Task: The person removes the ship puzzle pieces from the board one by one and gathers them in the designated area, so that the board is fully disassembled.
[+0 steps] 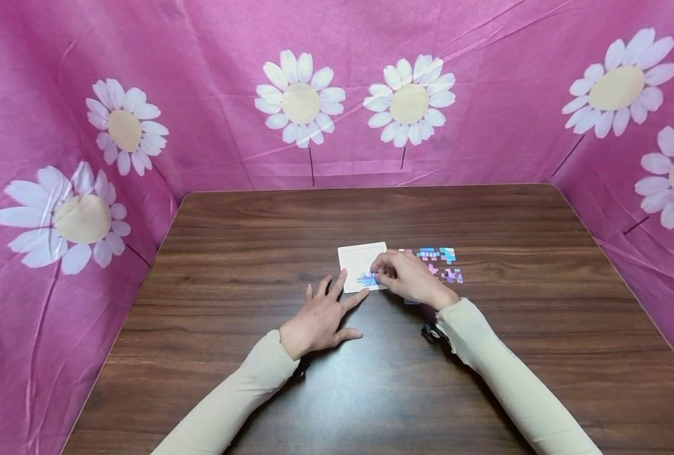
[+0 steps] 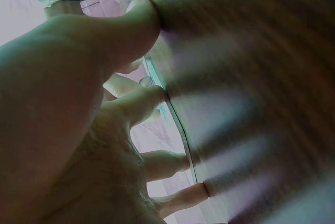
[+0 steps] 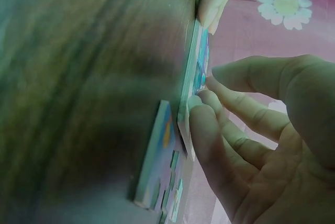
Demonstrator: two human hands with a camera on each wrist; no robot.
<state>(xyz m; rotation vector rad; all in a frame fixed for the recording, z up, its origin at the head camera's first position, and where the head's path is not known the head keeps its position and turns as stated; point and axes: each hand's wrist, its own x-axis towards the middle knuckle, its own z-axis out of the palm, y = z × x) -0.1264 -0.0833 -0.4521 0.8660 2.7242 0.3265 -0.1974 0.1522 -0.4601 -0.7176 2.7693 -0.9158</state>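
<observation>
A white puzzle tray (image 1: pixel 360 258) lies flat on the table, with joined blue puzzle pieces (image 1: pixel 365 279) along its near edge. My left hand (image 1: pixel 320 316) is spread wide, its index and middle fingertips on the tray's near left corner. From the right, my right hand (image 1: pixel 408 277) bends over the tray, curled fingers and thumb around a puzzle piece at the right end of the joined ones; the hand mostly hides that piece. In the right wrist view the right fingertips (image 3: pixel 196 102) are right at the tray's surface, beside the blue pieces (image 3: pixel 202 62).
Several loose puzzle pieces (image 1: pixel 453 275) lie right of the tray, some partly behind the right hand. One loose piece (image 3: pixel 157 153) sits close to the tray's near right side. A pink curtain (image 1: pixel 360 38) with white flowers surrounds the brown wooden table (image 1: pixel 246 234).
</observation>
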